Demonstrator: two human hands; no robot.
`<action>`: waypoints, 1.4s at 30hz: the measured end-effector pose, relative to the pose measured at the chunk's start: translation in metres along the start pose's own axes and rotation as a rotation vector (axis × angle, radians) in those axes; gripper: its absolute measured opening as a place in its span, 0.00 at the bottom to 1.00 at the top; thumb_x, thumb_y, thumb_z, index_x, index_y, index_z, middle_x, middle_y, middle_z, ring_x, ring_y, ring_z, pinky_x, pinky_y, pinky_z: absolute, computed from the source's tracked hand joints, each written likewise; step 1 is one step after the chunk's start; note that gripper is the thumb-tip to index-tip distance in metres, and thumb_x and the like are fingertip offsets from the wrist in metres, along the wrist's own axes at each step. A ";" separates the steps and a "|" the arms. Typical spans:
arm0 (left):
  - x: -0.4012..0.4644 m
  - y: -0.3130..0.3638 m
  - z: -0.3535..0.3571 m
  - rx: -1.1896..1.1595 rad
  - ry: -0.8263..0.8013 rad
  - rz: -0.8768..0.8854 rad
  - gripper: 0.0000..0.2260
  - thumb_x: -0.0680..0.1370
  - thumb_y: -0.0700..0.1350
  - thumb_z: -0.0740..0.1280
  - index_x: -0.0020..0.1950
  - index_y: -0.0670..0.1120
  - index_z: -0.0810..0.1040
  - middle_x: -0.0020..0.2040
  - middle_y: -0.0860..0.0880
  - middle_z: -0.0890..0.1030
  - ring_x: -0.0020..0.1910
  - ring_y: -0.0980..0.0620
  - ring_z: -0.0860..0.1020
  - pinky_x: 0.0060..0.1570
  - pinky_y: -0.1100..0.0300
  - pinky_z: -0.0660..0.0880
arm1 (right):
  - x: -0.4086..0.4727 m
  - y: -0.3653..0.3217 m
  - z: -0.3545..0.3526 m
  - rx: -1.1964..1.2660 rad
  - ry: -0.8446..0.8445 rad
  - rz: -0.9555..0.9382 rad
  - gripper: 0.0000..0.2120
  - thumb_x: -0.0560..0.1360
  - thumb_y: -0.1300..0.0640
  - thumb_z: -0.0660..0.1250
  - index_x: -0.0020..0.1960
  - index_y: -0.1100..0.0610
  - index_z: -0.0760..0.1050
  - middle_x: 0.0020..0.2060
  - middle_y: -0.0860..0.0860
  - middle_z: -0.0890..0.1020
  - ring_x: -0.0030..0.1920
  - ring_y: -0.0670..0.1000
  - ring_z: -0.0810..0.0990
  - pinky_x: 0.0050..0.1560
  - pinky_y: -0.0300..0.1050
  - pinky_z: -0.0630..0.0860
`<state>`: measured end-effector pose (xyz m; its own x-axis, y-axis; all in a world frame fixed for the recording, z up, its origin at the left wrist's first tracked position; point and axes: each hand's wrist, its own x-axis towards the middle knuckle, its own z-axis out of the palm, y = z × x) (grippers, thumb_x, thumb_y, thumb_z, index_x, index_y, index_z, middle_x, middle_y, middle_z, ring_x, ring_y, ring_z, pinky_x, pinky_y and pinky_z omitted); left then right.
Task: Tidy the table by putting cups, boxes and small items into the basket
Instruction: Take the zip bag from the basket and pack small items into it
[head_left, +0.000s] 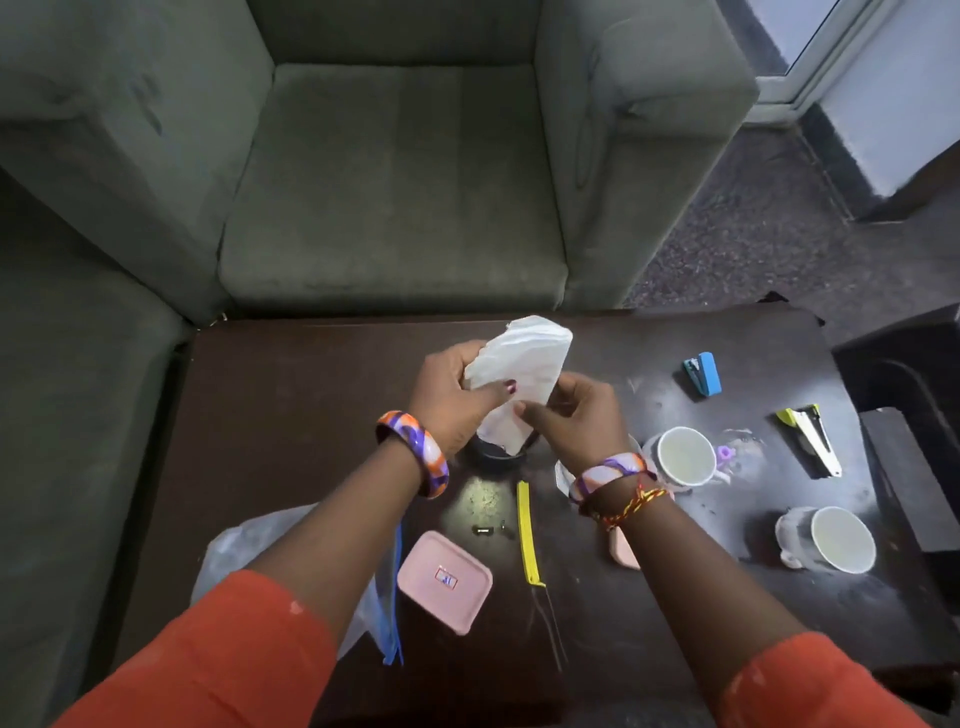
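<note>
Both hands hold a crumpled white plastic bag (522, 364) above the dark table (291, 415). My left hand (457, 395) grips its left side and my right hand (582, 415) pinches its lower end. Under the bag sits a small black round dish (493, 457), partly hidden. Two white cups (683, 457) (836, 540) stand to the right. A pink flat box lid (444, 579) lies near the front, and a second pink piece (623, 553) peeks from under my right forearm. No basket is in view.
A blue stapler (704, 374) and a yellow-green stapler (810, 436) lie at the right. A yellow comb (527, 530) and a clear zip bag with a blue edge (384, 613) lie near the front. A grey-green armchair (395, 197) stands behind the table.
</note>
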<state>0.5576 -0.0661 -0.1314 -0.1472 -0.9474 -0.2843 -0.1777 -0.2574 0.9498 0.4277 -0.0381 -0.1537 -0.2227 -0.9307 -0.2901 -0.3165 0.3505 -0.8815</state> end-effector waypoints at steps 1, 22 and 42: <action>0.006 -0.004 0.001 0.001 0.011 0.024 0.17 0.71 0.29 0.67 0.53 0.46 0.77 0.38 0.56 0.78 0.29 0.72 0.76 0.34 0.76 0.73 | 0.007 0.001 0.001 -0.031 0.025 -0.033 0.08 0.68 0.64 0.72 0.47 0.60 0.82 0.39 0.52 0.83 0.44 0.55 0.83 0.49 0.51 0.81; 0.006 -0.054 -0.004 0.210 0.062 -0.029 0.24 0.69 0.31 0.70 0.64 0.41 0.72 0.55 0.46 0.76 0.52 0.53 0.74 0.45 0.70 0.74 | 0.006 0.032 0.011 -0.289 0.103 -0.202 0.15 0.64 0.65 0.74 0.51 0.59 0.80 0.42 0.52 0.81 0.44 0.53 0.80 0.45 0.46 0.77; -0.005 -0.075 0.010 0.766 -0.185 0.166 0.39 0.61 0.44 0.77 0.69 0.44 0.65 0.66 0.44 0.70 0.64 0.45 0.70 0.60 0.58 0.68 | -0.069 0.079 0.036 -0.148 0.274 -0.045 0.22 0.68 0.72 0.67 0.61 0.62 0.74 0.51 0.52 0.79 0.50 0.51 0.79 0.53 0.29 0.73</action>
<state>0.5619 -0.0400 -0.2030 -0.3773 -0.8975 -0.2281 -0.7474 0.1497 0.6472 0.4509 0.0502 -0.2165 -0.4395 -0.8898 -0.1230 -0.4577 0.3396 -0.8217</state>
